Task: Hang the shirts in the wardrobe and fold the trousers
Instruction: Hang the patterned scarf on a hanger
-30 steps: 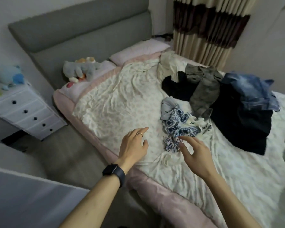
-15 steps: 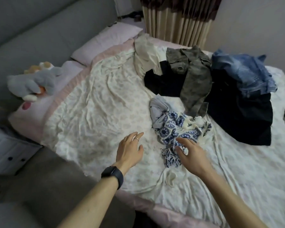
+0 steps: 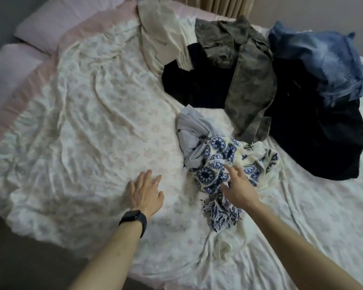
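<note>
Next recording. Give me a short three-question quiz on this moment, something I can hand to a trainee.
1. True or false: the left hand is holding a garment.
2. What is the right hand reaching onto? A. a hanger B. the blue-and-white patterned garment C. a shoe
3. Fill in: the blue denim garment lies partly on top of a ___ garment.

Key: 1. False; it lies flat on the sheet with straight fingers. 2. B. 3. Black.
</note>
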Demonstrator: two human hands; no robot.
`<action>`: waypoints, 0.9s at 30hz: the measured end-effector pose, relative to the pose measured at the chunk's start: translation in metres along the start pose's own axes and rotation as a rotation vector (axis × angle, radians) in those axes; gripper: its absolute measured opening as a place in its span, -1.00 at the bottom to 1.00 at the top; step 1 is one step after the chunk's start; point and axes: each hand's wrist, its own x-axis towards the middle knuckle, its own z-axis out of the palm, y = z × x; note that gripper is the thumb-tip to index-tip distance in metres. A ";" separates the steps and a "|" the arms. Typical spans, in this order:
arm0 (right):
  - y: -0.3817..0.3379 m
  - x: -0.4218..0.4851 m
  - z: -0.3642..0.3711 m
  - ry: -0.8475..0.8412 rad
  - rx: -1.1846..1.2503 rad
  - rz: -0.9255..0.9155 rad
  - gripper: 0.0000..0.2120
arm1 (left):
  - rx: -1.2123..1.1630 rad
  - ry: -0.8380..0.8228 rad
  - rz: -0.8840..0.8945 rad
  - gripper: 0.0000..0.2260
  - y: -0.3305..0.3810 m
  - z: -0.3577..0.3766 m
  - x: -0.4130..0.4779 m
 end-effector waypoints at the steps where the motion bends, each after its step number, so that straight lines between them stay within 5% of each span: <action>1: -0.001 0.012 0.001 -0.009 0.003 -0.001 -0.29 | 0.021 -0.012 -0.017 -0.43 -0.005 0.008 0.003; 5: -0.002 0.052 0.012 -0.064 -0.039 -0.031 -0.21 | 0.087 0.031 0.021 -0.37 -0.017 0.036 0.004; 11: 0.004 0.038 0.039 -0.139 -0.273 -0.025 -0.76 | 0.083 -0.002 -0.027 -0.36 -0.009 0.042 0.003; 17: 0.011 -0.047 0.039 -0.014 0.157 -0.072 -0.81 | -0.524 -0.081 0.148 -0.39 0.041 -0.013 -0.044; 20: 0.007 -0.100 0.007 0.048 0.264 -0.194 -0.85 | -0.569 -0.046 0.325 -0.32 0.076 -0.046 -0.087; 23: -0.004 -0.142 -0.028 0.075 0.346 -0.312 -0.89 | -0.571 0.043 0.394 -0.54 0.098 -0.072 -0.124; 27: -0.015 -0.179 -0.072 0.089 0.430 -0.458 -0.93 | -0.695 0.118 0.275 -0.79 0.103 -0.112 -0.179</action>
